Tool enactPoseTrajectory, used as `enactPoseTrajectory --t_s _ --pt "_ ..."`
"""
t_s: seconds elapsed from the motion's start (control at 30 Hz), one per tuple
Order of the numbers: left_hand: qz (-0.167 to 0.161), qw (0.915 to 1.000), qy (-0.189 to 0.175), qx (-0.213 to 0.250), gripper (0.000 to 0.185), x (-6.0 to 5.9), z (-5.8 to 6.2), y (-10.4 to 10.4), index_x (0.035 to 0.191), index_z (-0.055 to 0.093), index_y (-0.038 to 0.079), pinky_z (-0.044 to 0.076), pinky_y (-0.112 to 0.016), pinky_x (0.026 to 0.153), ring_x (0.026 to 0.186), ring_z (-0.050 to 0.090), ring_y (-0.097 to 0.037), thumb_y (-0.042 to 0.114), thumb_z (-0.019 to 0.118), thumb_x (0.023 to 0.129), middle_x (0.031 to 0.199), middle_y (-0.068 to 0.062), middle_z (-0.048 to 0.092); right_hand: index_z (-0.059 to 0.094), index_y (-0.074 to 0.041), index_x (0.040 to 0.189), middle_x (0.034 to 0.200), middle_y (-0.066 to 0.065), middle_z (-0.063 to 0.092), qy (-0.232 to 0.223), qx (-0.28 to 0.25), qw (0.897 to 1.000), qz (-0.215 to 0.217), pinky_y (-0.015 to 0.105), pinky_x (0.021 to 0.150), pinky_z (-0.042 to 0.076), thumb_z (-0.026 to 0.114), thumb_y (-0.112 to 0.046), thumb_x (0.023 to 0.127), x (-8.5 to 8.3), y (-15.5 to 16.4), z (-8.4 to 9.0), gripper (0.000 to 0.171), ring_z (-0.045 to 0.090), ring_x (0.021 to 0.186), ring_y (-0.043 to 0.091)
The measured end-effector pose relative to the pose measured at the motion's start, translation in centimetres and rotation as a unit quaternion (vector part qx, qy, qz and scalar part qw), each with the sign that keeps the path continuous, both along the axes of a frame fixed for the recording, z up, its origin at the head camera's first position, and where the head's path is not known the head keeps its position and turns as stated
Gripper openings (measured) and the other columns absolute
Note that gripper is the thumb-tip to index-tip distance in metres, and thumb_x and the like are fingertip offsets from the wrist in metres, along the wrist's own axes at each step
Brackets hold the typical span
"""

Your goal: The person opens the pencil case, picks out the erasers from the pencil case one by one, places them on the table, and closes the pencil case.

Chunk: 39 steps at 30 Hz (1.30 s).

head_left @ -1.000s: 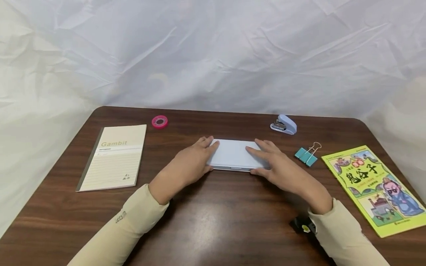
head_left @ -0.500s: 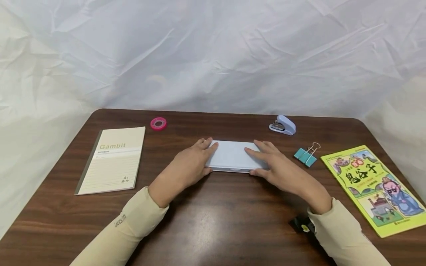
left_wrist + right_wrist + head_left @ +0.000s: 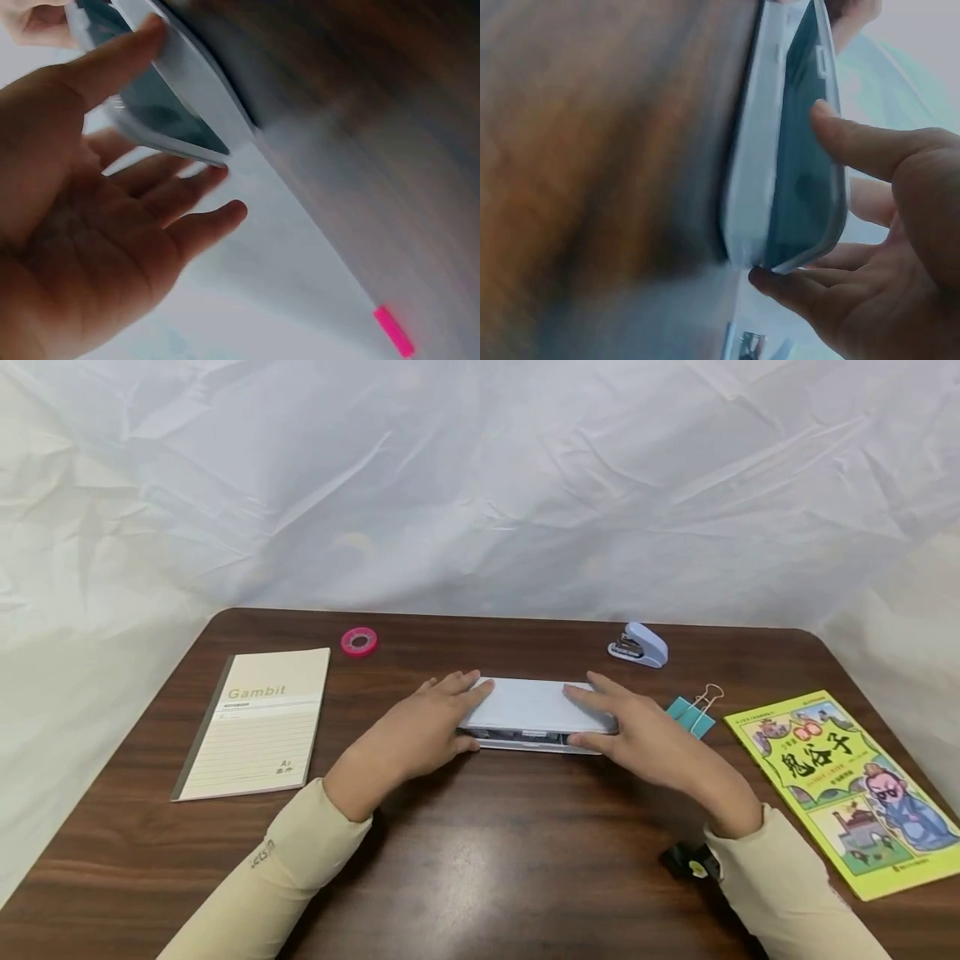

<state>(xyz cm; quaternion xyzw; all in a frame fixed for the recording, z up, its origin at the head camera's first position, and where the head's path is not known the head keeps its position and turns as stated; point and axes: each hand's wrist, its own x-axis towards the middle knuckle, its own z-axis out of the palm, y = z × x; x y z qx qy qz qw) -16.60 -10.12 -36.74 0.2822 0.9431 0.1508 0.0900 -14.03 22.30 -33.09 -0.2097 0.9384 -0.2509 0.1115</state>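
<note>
A flat pale-blue pencil case (image 3: 536, 706) lies at the middle of the dark wooden table (image 3: 487, 852). Its lid is lifted a little at the near edge, and a dark gap shows under it. My left hand (image 3: 459, 714) holds the left end, fingers on top and thumb at the front edge. At the right end my right hand (image 3: 594, 718) holds it the same way. In the left wrist view the lid (image 3: 172, 97) sits between the thumb and fingers of my left hand (image 3: 90, 225). The right wrist view shows the parted case (image 3: 795, 157) held by my right hand (image 3: 900, 247).
A beige notebook (image 3: 258, 720) lies at the left, with a pink tape roll (image 3: 359, 642) behind it. A blue stapler (image 3: 639, 645) stands at the back right, and teal binder clips (image 3: 690, 712) lie beside my right hand. A yellow-green picture book (image 3: 851, 785) lies far right. White cloth hangs behind.
The near edge of the case lid has risen, opening a dark gap. My right hand has shifted slightly right along the case; my left hand has hardly moved.
</note>
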Motion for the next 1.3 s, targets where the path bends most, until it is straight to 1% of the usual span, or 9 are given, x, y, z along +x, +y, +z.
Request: enactPoseTrajectory --t_s 0.17,0.27,0.37,0.57,0.7,0.9,1.0,1.13,1.3 --pt "0.003 0.9995 -0.017 0.025 0.084 0.9 2.9 -1.2 0.180 0.039 0.016 0.032 -0.069 0.141 0.174 0.040 -0.038 0.029 0.082 0.109 0.186 -0.013 0.041 0.064 -0.013 0.165 0.172 0.026 0.057 0.040 0.000 0.999 -0.022 0.045 0.088 0.056 0.082 -0.037 0.108 -0.5 0.5 0.9 0.064 0.074 0.125 0.037" --pt "0.012 0.9992 -0.024 0.031 0.085 0.8 3.2 -1.7 0.180 0.038 0.012 0.035 -0.067 0.140 0.172 0.043 -0.039 0.029 0.081 0.109 0.185 -0.016 0.041 0.074 -0.013 0.154 0.145 0.018 0.079 0.058 0.001 0.998 -0.036 0.033 0.074 0.049 0.085 -0.036 0.106 -0.9 0.9 1.5 0.054 0.068 0.093 0.023" --pt "0.026 0.9986 -0.036 0.028 0.091 0.6 3.3 -1.9 0.181 0.033 0.009 0.036 -0.064 0.140 0.172 0.043 -0.041 0.033 0.082 0.109 0.187 -0.017 0.038 0.080 -0.014 0.144 0.121 0.012 0.085 0.062 0.000 0.997 -0.053 0.030 0.066 0.044 0.086 -0.037 0.106 -1.2 1.3 1.9 0.046 0.060 0.081 0.018" --pt "0.045 0.9973 -0.058 0.005 0.102 0.3 3.4 -1.9 0.181 0.023 -0.002 0.035 -0.057 0.142 0.176 0.034 -0.040 0.043 0.080 0.109 0.190 -0.022 0.028 0.082 -0.015 0.138 0.122 0.018 0.085 0.065 -0.010 0.993 -0.100 0.032 0.064 0.044 0.080 -0.037 0.110 -1.7 1.7 2.4 0.035 0.068 0.087 0.023" --pt "0.050 0.9972 -0.057 -0.002 0.101 0.4 3.5 -1.9 0.180 0.024 -0.005 0.034 -0.055 0.143 0.177 0.033 -0.040 0.044 0.078 0.110 0.189 -0.024 0.028 0.080 -0.012 0.139 0.120 0.022 0.085 0.101 -0.033 0.985 -0.134 0.033 0.058 0.038 0.075 -0.036 0.114 -2.1 1.5 2.0 0.035 0.062 0.077 0.023" --pt "0.053 0.9979 -0.037 -0.003 0.095 0.6 3.6 -1.9 0.177 0.033 -0.004 0.039 -0.054 0.140 0.172 0.043 -0.039 0.044 0.080 0.109 0.185 -0.023 0.039 0.073 -0.004 0.147 0.133 0.031 0.080 0.172 -0.128 0.964 -0.160 0.018 0.053 0.045 0.068 -0.020 0.117 -2.6 1.0 0.6 0.034 0.087 0.087 0.040" --pt "0.053 0.9981 -0.032 -0.002 0.092 0.6 3.6 -1.9 0.175 0.039 -0.003 0.042 -0.054 0.139 0.169 0.048 -0.038 0.044 0.081 0.108 0.183 -0.022 0.043 0.070 0.000 0.144 0.138 0.031 0.077 0.198 -0.177 0.948 -0.175 0.007 0.060 0.052 0.068 -0.011 0.116 -3.1 0.7 -0.3 0.030 0.086 0.084 0.013" --pt "0.051 0.9981 -0.034 0.002 0.090 0.5 3.5 -1.9 0.175 0.041 0.000 0.042 -0.054 0.138 0.169 0.048 -0.037 0.042 0.082 0.107 0.182 -0.021 0.044 0.071 0.003 0.135 0.136 0.026 0.077 0.215 -0.223 0.931 -0.193 0.002 0.070 0.057 0.069 -0.005 0.113 -3.8 0.4 -1.1 0.023 0.065 0.085 -0.027" --pt "0.046 0.9983 -0.035 0.007 0.092 0.4 3.4 -2.1 0.178 0.035 0.001 0.039 -0.053 0.140 0.174 0.040 -0.037 0.040 0.081 0.109 0.188 -0.019 0.034 0.077 0.001 0.136 0.138 0.025 0.079 0.211 -0.221 0.931 -0.202 0.004 0.070 0.058 0.072 -0.003 0.112 -4.3 0.3 -1.3 0.026 0.068 0.092 -0.019"
